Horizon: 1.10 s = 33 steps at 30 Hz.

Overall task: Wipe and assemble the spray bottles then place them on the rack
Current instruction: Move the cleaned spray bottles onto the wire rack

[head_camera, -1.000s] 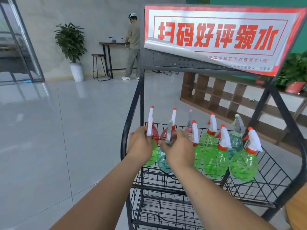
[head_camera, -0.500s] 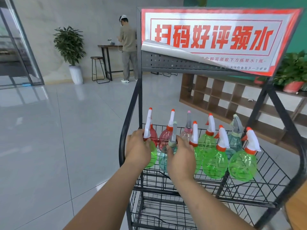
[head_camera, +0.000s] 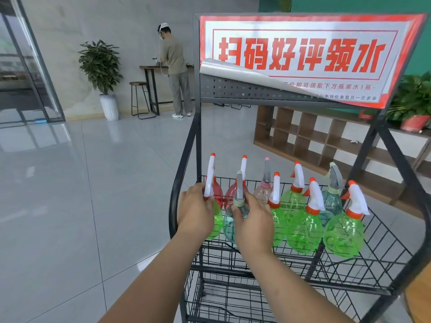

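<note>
Both hands are at the left end of the top basket of the black wire rack [head_camera: 197, 136]. The left hand [head_camera: 196, 213] has its fingers curled round the neck of a green bottle [head_camera: 217, 221] with a white-and-orange sprayer, right at the basket's left edge. Just beside it the right hand [head_camera: 255, 223] grips a teal bottle [head_camera: 229, 227] below its grey sprayer, with the thumb on the near side and the fingers wrapped round the far side. Both bottles are upright, in line with the front row. More bottles fill the basket: red ones [head_camera: 233, 192] and a pink one [head_camera: 262, 193] behind, green ones [head_camera: 303, 231] to the right. Overhead is a red-and-white sign [head_camera: 303, 54], its lower left corner peeling. Across the tiled floor a person [head_camera: 175, 61] stands at a high table, near a potted plant [head_camera: 100, 64].
</note>
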Each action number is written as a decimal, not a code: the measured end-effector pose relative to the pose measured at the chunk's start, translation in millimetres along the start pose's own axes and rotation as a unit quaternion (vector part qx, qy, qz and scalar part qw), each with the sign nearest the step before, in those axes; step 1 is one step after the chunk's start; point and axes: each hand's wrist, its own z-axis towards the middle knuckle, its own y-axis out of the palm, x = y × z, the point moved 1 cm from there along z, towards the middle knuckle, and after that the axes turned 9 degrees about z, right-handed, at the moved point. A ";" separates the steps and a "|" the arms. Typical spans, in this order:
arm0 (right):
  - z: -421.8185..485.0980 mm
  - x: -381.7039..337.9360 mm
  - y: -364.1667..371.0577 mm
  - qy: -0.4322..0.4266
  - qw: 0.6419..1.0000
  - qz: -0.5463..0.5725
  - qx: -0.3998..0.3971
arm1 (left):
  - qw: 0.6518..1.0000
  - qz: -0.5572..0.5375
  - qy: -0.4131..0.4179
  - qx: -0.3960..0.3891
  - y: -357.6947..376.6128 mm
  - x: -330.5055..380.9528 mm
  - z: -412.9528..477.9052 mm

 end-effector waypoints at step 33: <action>-17.5 7.3 -49.2 -0.022 0.995 0.009 0.100 | 0.983 0.027 0.157 0.093 -7.2 16.0 -24.5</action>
